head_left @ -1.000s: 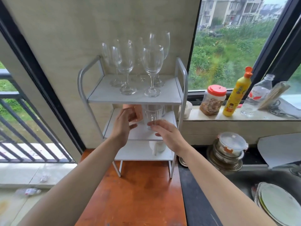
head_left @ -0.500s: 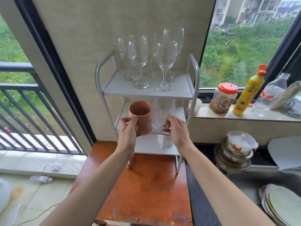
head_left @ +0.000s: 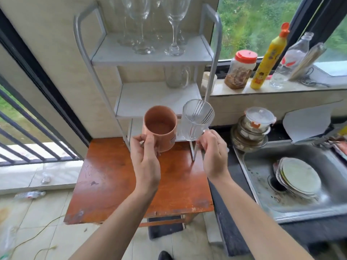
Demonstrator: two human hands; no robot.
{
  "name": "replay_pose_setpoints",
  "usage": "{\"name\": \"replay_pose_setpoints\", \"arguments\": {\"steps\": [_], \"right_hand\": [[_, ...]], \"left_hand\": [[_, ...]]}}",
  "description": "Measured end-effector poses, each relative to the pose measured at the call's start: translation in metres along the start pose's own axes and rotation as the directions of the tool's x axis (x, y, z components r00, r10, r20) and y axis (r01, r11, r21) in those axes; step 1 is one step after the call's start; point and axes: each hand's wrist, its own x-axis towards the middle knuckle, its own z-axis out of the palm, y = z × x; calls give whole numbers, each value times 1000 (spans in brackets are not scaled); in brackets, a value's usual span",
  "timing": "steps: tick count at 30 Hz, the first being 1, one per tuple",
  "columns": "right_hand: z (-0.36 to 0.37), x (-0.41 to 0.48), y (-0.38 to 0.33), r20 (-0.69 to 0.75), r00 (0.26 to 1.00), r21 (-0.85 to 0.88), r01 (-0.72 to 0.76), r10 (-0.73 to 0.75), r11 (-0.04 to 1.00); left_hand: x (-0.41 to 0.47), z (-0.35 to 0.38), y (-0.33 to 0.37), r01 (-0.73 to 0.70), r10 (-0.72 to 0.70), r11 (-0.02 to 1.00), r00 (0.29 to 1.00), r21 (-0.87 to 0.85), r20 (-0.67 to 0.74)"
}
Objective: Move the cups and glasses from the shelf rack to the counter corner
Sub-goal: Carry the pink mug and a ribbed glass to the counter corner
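Note:
My left hand (head_left: 145, 158) grips a terracotta mug (head_left: 159, 127) by its near side, held in the air in front of the white shelf rack (head_left: 159, 94). My right hand (head_left: 213, 153) holds a clear ribbed glass mug (head_left: 196, 120) by its handle, just right of the terracotta one. Both are upright and off the shelf, above the orange wooden table (head_left: 116, 184). Several wine glasses (head_left: 150, 25) stand on the rack's top shelf. A clear glass mug (head_left: 177, 76) is at the back of the middle shelf.
A sink (head_left: 262, 177) with stacked plates (head_left: 298, 178) lies at the right. Stacked lidded containers (head_left: 252, 128) sit behind it. A red-lidded jar (head_left: 241, 69), yellow bottle (head_left: 266, 61) and clear bottle (head_left: 289, 61) line the window sill. A railing is at the left.
Both hands have pulled the terracotta mug and the glass mug out of the middle shelf toward me and lower. The view has tilted down.

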Motion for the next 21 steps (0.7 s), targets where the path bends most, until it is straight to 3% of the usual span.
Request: {"name": "replay_pose_setpoints", "arguments": {"steps": [7,11,18,21], "right_hand": [[-75,-58,14,-201,980,-101,-19,-2,995],[-135,-79,-6,-350,935,-117,15,-55,993],[-282,-163,-59,-540,814,-188,132,-215,973],[-367,-229,-76,-626,742,-252,96,-238,963]], "left_hand": [[-57,35,-25,92,-100,993,989,80,107],[-100,78,-12,67,-73,997,973,35,221],[-230,174,29,14,39,994,888,-112,459],[-320,218,35,100,5,982,833,-160,553]]}}
